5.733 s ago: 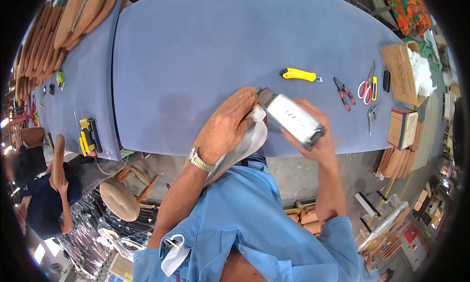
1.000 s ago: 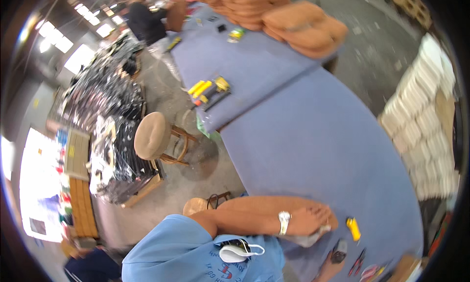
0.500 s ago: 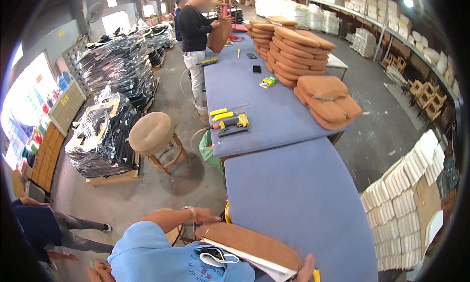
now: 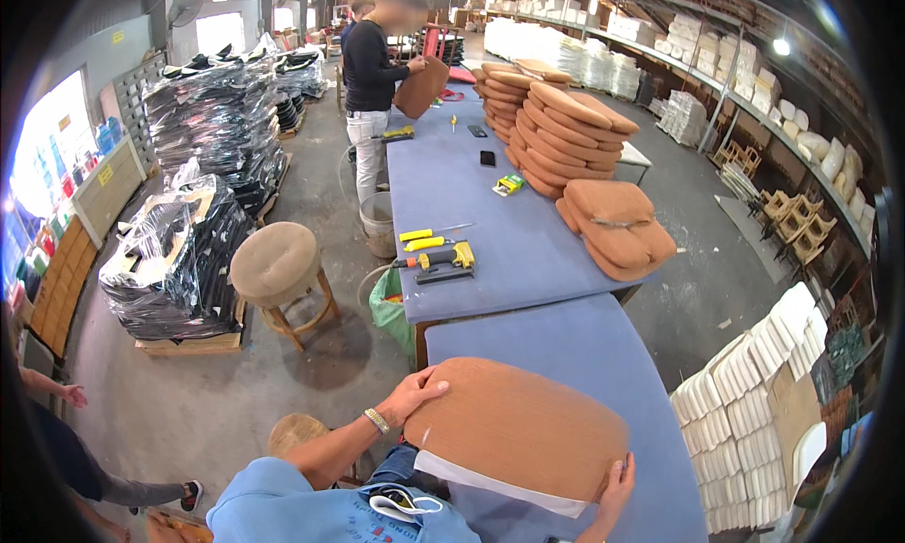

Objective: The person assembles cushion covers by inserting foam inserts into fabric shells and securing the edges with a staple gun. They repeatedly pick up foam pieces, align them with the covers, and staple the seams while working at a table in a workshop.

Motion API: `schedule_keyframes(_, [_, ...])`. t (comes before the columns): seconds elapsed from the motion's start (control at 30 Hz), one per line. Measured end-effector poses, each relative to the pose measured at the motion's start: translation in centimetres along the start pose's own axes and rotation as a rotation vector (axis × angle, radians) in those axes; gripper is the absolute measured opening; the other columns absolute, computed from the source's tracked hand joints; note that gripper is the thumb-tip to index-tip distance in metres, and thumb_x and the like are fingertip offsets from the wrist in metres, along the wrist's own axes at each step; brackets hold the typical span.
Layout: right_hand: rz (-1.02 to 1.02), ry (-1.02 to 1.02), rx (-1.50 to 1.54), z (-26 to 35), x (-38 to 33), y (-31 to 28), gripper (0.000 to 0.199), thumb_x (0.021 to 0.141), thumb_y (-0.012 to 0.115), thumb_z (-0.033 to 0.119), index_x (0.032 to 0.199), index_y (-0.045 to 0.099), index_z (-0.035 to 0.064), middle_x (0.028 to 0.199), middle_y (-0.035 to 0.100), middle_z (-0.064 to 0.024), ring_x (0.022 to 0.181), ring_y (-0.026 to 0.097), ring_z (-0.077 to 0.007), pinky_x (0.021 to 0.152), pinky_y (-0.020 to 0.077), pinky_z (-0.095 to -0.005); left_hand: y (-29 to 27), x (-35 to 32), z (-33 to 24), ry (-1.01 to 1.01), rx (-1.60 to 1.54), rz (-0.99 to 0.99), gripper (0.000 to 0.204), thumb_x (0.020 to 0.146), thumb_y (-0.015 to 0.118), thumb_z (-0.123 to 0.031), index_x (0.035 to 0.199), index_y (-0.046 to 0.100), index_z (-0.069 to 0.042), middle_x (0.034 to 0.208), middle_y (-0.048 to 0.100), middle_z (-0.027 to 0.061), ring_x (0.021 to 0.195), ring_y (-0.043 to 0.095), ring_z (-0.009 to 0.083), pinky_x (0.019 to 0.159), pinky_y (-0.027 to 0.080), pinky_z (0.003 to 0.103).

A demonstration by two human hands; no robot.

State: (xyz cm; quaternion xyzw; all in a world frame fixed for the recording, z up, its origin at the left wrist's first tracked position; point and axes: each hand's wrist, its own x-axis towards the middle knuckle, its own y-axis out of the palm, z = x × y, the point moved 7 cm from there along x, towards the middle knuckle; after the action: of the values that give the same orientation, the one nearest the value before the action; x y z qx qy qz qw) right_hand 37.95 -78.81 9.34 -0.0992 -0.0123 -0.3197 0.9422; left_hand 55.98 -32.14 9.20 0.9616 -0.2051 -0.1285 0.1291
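Both my hands hold a brown upholstered seat cushion [image 4: 518, 430] over the near blue padded table. My left hand [image 4: 415, 397] grips its left end, thumb on top and fingers under the edge. On the right end, my right hand [image 4: 617, 491] is closed round the edge. A white strip [image 4: 500, 485] shows along the cushion's near side. The broad brown face is turned up. Past the cushion, on the farther table, lie a yellow staple gun [image 4: 452, 258] and two yellow-handled tools [image 4: 424, 244].
Brown cushions [image 4: 566, 138] are stacked on the far table [image 4: 528, 232], with several more [image 4: 617, 227] nearer. A stool [image 4: 275, 265] stands left of the tables. White pads [image 4: 735, 430] are piled at right. One person [image 4: 372, 72] works at the far table; another [image 4: 85, 449] is at lower left.
The cushion has been lifted and tipped so its broad brown face shows upward. My left hand now grips its left end; my right hand has risen with the right end.
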Motion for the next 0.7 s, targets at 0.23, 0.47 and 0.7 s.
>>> schedule_keyframes(0.23, [0.064, 0.31, 0.411, -1.5, -2.8, 1.1, 0.064, 0.107, 0.051, 0.051, 0.134, 0.06, -0.0064, 0.126, 0.067, -0.0145, 0.111, 0.063, -0.022, 0.094, 0.051, -0.0361, 0.6, 1.1, -4.3, -0.048, 0.066, 0.042, 0.061, 0.107, 0.058, -0.043, 0.153, 0.047, -0.004, 0.141, 0.06, 0.0072, 0.128, 0.056, 0.0162, 0.109, 0.046, 0.036])
schedule_keyframes(0.47, [-0.265, 0.468, -0.041, -0.6, -16.6, 1.9, 0.062, 0.101, 0.059, 0.048, 0.128, 0.067, -0.0076, 0.119, 0.073, -0.0167, 0.11, 0.066, -0.0225, 0.098, 0.0503, -0.0373, -3.0, 2.6, 0.6, -0.28, 0.189, 0.178, 0.06, 0.108, 0.054, -0.044, 0.141, 0.057, 0.006, 0.132, 0.067, 0.0099, 0.116, 0.064, 0.017, 0.101, 0.051, 0.034])
schedule_keyframes(0.7, [-0.55, 0.764, 0.021, 0.3, -31.8, 4.9, 0.078, 0.09, 0.065, 0.069, 0.126, 0.071, 0.0001, 0.119, 0.074, -0.019, 0.111, 0.07, -0.03, 0.095, 0.0531, -0.0429, -2.7, 8.2, 5.4, -0.6, 0.197, 0.597, 0.067, 0.104, 0.059, -0.044, 0.149, 0.047, 0.005, 0.142, 0.059, 0.0163, 0.125, 0.061, 0.0274, 0.105, 0.051, 0.039])
